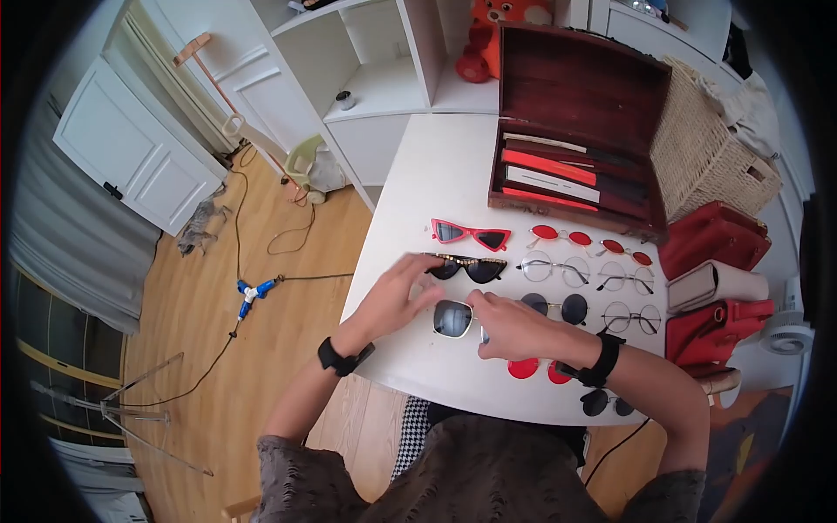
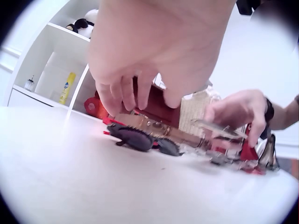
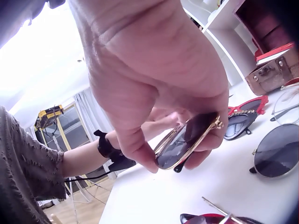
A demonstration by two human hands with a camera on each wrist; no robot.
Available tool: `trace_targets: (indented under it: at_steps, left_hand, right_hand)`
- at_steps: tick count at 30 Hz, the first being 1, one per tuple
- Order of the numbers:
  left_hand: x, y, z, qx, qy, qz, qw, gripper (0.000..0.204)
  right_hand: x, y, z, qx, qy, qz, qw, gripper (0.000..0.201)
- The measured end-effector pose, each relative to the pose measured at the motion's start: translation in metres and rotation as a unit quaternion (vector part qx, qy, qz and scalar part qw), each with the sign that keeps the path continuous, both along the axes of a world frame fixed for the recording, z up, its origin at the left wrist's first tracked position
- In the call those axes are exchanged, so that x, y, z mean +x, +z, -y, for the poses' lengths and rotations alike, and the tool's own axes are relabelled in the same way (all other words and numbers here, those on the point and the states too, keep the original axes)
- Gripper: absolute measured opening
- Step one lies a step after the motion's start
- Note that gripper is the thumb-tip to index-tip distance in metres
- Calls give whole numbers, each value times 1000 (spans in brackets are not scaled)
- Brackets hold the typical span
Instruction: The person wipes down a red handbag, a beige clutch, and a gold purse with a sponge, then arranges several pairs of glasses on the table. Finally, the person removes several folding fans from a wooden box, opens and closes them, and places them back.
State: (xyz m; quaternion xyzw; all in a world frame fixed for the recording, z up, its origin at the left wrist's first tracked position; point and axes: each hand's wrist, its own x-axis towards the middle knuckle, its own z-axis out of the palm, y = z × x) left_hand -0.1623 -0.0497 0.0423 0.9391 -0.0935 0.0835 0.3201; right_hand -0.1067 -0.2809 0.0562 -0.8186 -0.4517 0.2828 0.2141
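Observation:
My right hand [image 1: 519, 324] pinches a pair of square sunglasses [image 1: 452, 319] with thin gold frames and dark lenses. In the right wrist view the thumb and fingers grip the gold-framed sunglasses [image 3: 187, 142], covering part of one lens. My left hand [image 1: 394, 296] is spread with relaxed fingers, its fingertips near the left end of black cat-eye sunglasses [image 1: 469, 268] with a gold-studded brow. The left wrist view shows those fingers [image 2: 128, 93] hanging over the black sunglasses [image 2: 138, 140]. Behind these lie red cat-eye sunglasses [image 1: 471, 235].
Rows of glasses cover the table's right part, including round dark sunglasses [image 1: 574, 309], clear round glasses [image 1: 552, 270] and red-lensed sunglasses [image 1: 523, 369]. An open brown case [image 1: 580, 87] stands at the back. Red bags [image 1: 715, 240] line the right edge, beside a wicker basket [image 1: 706, 148].

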Motion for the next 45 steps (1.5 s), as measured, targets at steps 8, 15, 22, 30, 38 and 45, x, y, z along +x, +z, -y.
trace_targets:
  at_steps: [8, 15, 22, 30, 38, 45]
  left_hand:
    - [-50, 20, 30, 154, -128, -71, 977, 67]
    - [-51, 15, -1, 139, -95, -132, 977, 62]
    - [-41, 3, -6, 181, -75, -104, 975, 61]
    - [-33, -7, -11, 164, -84, -118, 976, 62]
    - [-34, -8, -8, 176, -98, -125, 971, 73]
    - [-61, 11, 49, 323, 3, 1, 946, 75]
  right_hand:
    - [-16, 1, -5, 17, -24, -60, 998, 64]
    - [-36, 25, 9, 11, -19, 34, 999, 74]
    - [-45, 56, 32, 82, -62, 13, 995, 63]
    - [-65, 85, 56, 121, -157, -24, 980, 58]
    - [-71, 105, 84, 145, -222, 34, 964, 51]
    - [-68, 112, 140, 184, -291, 94, 934, 42]
